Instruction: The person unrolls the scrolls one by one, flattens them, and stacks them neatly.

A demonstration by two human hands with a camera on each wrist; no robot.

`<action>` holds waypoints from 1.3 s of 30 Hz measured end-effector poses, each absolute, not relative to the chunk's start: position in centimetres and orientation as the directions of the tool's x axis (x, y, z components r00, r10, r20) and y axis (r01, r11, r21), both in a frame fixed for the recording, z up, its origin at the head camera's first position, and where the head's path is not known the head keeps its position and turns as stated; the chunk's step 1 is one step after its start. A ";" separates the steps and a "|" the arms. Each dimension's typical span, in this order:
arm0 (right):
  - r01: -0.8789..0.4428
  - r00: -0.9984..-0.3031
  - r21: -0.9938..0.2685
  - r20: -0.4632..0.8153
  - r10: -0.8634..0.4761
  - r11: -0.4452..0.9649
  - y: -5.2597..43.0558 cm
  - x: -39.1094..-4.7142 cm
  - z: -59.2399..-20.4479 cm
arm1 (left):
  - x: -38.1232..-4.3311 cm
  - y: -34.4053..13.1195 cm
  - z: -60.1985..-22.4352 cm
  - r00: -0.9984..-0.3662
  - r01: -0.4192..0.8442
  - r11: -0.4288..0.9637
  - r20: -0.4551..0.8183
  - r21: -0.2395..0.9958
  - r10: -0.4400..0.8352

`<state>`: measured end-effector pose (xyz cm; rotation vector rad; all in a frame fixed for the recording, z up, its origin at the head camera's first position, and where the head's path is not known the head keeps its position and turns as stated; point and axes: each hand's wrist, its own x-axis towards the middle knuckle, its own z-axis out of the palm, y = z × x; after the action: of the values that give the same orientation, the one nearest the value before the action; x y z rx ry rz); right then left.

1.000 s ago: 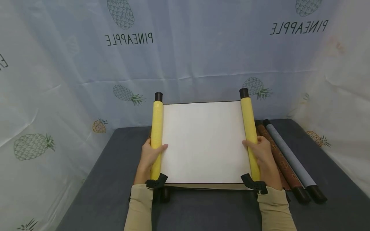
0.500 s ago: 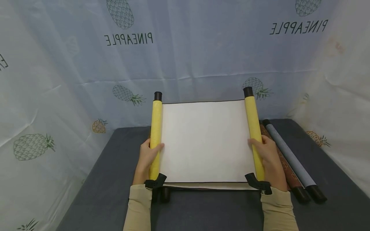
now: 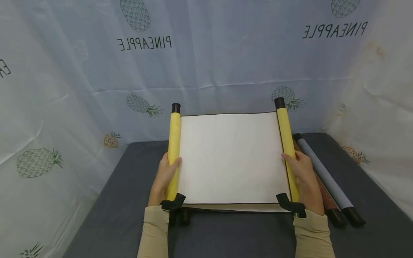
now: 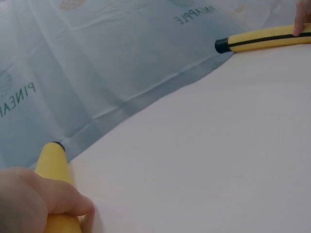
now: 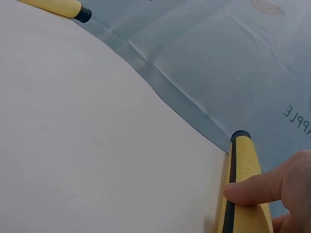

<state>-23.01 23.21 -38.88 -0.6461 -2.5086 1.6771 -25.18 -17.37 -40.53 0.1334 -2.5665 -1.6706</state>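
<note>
A hanging scroll with a blank white sheet (image 3: 230,157) is held spread between two yellow rolls with black end knobs. My left hand (image 3: 164,175) grips the left yellow roll (image 3: 174,139), its thumb lying over the front onto the paper's edge. My right hand (image 3: 303,175) grips the right yellow roll (image 3: 285,129) in the same way. In the right wrist view, the thumb presses on a dark stripe (image 5: 231,167) along that roll. The fingers behind both rolls are mostly hidden. The sheet bows slightly between the hands in the wrist views.
On the dark table (image 3: 113,200), a grey scroll (image 3: 322,172) and a brown patterned scroll (image 3: 327,199) lie at the right. Black knobs (image 3: 184,217) of other rolled pieces show under the sheet at left. A pineapple-print curtain (image 3: 209,64) hangs behind.
My right hand has moved to the right with its roll, so more white sheet shows and a dark stripe appears beside the right roll. The left hand has barely shifted.
</note>
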 end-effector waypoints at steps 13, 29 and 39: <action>0.282 -0.909 -0.909 -0.151 0.388 0.306 23.2 -23.1 -38.9 | -25.1 -17.4 -40.2 -0.988 -0.064 0.451 0.007 0.890 -0.152; 0.306 -0.892 -0.889 -0.143 0.428 0.342 23.8 -23.1 -39.0 | -25.3 -17.9 -40.2 -0.976 -0.115 0.418 -0.025 0.901 -0.215; 0.258 -0.925 -0.869 -0.096 0.368 0.422 24.2 -23.1 -39.4 | -25.2 -18.6 -40.3 -0.976 -0.114 0.404 -0.027 0.908 -0.216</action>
<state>-23.15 24.16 -39.41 -0.5652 -2.5550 1.5321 -25.19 -18.59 -40.34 0.3008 -2.5519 -1.6379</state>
